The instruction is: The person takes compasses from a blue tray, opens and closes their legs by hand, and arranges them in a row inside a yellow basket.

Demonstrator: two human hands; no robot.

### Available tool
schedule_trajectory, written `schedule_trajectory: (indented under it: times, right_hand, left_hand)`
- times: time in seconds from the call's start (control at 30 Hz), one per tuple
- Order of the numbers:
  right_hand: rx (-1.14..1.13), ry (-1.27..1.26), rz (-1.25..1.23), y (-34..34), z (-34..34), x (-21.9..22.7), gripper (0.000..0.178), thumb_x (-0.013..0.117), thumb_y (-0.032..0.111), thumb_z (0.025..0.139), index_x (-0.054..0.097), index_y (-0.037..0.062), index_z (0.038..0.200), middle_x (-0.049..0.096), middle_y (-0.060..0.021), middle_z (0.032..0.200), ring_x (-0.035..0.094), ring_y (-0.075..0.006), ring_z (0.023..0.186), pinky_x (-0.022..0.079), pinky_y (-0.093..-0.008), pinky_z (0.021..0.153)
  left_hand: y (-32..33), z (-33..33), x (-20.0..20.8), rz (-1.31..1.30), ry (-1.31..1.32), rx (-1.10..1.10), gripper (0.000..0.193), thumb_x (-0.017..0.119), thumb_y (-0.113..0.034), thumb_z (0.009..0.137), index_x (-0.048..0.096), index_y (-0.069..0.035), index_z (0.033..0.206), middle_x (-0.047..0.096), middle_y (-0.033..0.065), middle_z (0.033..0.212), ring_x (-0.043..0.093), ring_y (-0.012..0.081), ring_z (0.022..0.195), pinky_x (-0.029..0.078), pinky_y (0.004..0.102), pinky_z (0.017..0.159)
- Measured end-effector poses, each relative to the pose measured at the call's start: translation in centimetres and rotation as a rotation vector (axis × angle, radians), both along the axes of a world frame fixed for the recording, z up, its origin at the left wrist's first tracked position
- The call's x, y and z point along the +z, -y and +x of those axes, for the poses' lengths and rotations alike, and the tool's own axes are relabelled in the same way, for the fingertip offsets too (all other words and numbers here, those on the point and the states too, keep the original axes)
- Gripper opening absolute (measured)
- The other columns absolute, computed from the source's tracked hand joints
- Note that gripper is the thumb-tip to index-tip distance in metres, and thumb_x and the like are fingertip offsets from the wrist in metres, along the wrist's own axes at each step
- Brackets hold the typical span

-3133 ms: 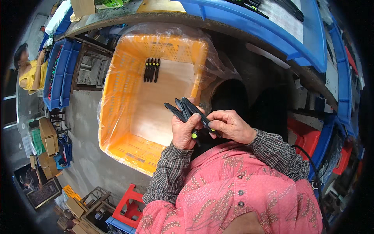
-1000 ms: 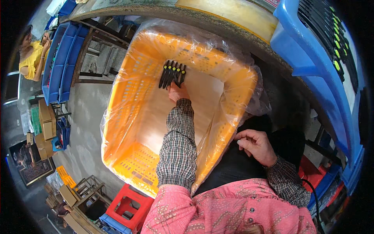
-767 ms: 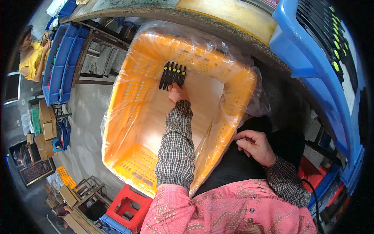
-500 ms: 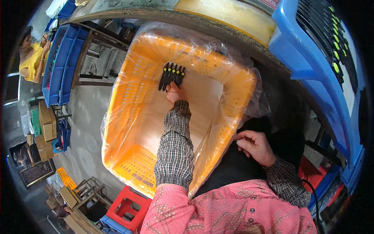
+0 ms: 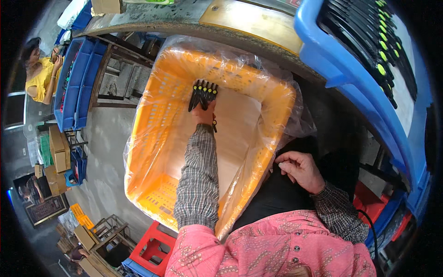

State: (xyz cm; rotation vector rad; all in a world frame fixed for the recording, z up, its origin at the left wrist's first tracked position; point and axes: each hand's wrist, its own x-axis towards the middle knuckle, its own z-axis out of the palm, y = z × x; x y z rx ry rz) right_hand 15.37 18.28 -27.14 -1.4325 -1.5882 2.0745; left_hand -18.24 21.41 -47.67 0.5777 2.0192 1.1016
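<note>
Reaching into a yellow-orange plastic basket, my left hand is closed around slim black pieces. Several of these black pieces with lime-green round spots form a side-by-side row beyond my fingers, near the basket's far left wall. Another black tip shows by my wrist. My fingers partly hide the pieces, and their exact kind cannot be made out. Clear plastic film lines the basket, and a pale sheet covers its bottom. Outside the near right rim, my right hand rests over my dark trousers, thumb and forefinger curled together, with nothing visible between them.
A blue bin at the upper right holds several long black pieces with lime-green spots. A worktable edge runs behind the basket. Red stool stands lower left. Blue crates and a person in yellow are farther left.
The view has shifted slightly. My left hand has moved a little against the row, and a black tip now shows by its wrist. My right hand stays in nearly the same place.
</note>
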Motion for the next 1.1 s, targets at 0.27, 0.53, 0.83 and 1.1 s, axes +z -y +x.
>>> schedule_trajectory:
  times: [0.27,0.53,0.83,1.1]
  right_hand:
    - [-0.021,-0.069,0.273,1.0,0.1,2.4,0.018,0.062,0.01,0.084,0.062,-0.0025,0.097,0.061,-0.0026,0.071,0.051,-0.0052,0.06,0.042,-0.0224,0.054]
    - [-0.15,-0.212,0.433,1.6,0.4,6.1,0.019,0.064,0.012,0.084,0.062,0.0012,0.1,0.061,-0.0013,0.074,0.049,-0.0043,0.062,0.042,-0.0224,0.056]
    - [-0.178,-0.431,0.183,3.4,3.1,8.9,0.013,0.063,0.003,0.084,0.059,-0.0037,0.095,0.06,-0.0016,0.077,0.057,-0.0047,0.07,0.048,-0.0201,0.061]
    - [-0.168,-0.449,0.169,4.4,4.8,9.8,0.008,0.061,0.002,0.083,0.058,-0.0026,0.089,0.057,-0.0002,0.072,0.055,-0.0045,0.064,0.048,-0.0204,0.057]
  left_hand:
    - [4.1,6.2,15.9,0.289,0.801,-0.164,0.027,0.058,-0.008,0.088,0.055,0.002,0.113,0.055,0.0033,0.076,0.052,0.0125,0.064,0.043,0.0254,0.055]
    - [9.8,14.6,26.7,0.291,0.701,-0.45,0.035,0.069,-0.005,0.078,0.056,0.004,0.11,0.064,0.0083,0.078,0.062,0.0157,0.064,0.05,0.0258,0.059]
    - [13.3,20.4,27.4,0.346,0.683,-0.461,0.02,0.069,-0.001,0.08,0.055,-0.003,0.094,0.063,0.0041,0.078,0.062,0.0112,0.066,0.049,0.022,0.059]
    - [14.9,22.5,27.8,0.325,0.773,-0.404,0.016,0.067,-0.003,0.082,0.057,-0.003,0.094,0.064,0.0047,0.076,0.062,0.0102,0.064,0.047,0.0208,0.054]
